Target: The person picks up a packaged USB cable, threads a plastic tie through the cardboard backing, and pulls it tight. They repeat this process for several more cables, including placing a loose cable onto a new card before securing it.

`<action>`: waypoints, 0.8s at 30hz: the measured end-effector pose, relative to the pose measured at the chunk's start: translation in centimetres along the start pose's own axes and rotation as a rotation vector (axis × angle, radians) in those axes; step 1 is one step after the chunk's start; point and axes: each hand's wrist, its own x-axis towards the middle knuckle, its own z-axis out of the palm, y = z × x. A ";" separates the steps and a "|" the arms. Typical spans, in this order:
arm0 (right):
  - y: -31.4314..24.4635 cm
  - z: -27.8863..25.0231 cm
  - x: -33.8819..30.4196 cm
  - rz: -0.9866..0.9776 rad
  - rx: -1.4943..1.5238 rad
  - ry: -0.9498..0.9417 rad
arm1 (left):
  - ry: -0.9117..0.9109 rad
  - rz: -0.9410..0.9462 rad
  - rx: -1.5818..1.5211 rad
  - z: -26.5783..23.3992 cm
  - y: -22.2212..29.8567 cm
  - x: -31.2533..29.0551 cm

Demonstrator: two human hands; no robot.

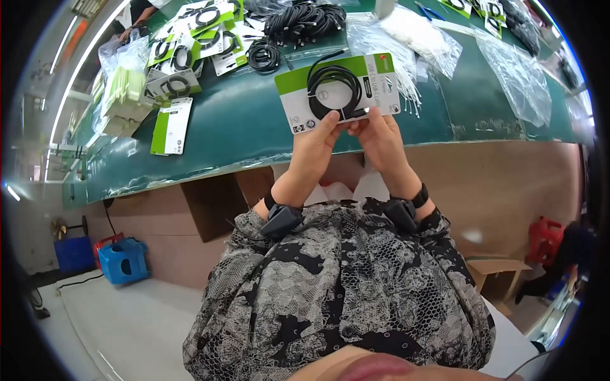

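Note:
Just above the table's near edge I hold a green and white packaging card (pixel 381 70) with both hands. Against its front lies a coiled black cable (pixel 311 86), one plug end sticking out past the top edge. My left hand (pixel 310 152) is closed on the card's lower edge, its thumb pressed on the bottom of the coil. My right hand (pixel 384 145) grips the same edge further right, its thumb by the cable's other end. The fingers behind the card are mostly hidden.
On the green table (pixel 241 136), carded cables (pixel 203 41) are heaped at the far left beside a stack of cards (pixel 127 95). One card (pixel 171 127) lies alone. Loose black cables (pixel 305 25), white ties (pixel 406 89), clear bags (pixel 515 76) and blue-handled pliers (pixel 429 11) lie further back.

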 end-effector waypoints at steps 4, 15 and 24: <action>0.5 -0.6 -0.2 0.008 0.096 -0.009 | -0.006 -0.021 -0.026 -0.7 -0.8 -0.7; 0.2 -1.0 -0.8 0.008 -0.088 -0.045 | 0.034 -0.093 -0.071 -2.0 -1.5 -0.8; 1.0 -4.4 -0.1 -0.579 -1.282 -0.099 | 0.051 -0.164 -0.043 -1.6 -2.2 -1.8</action>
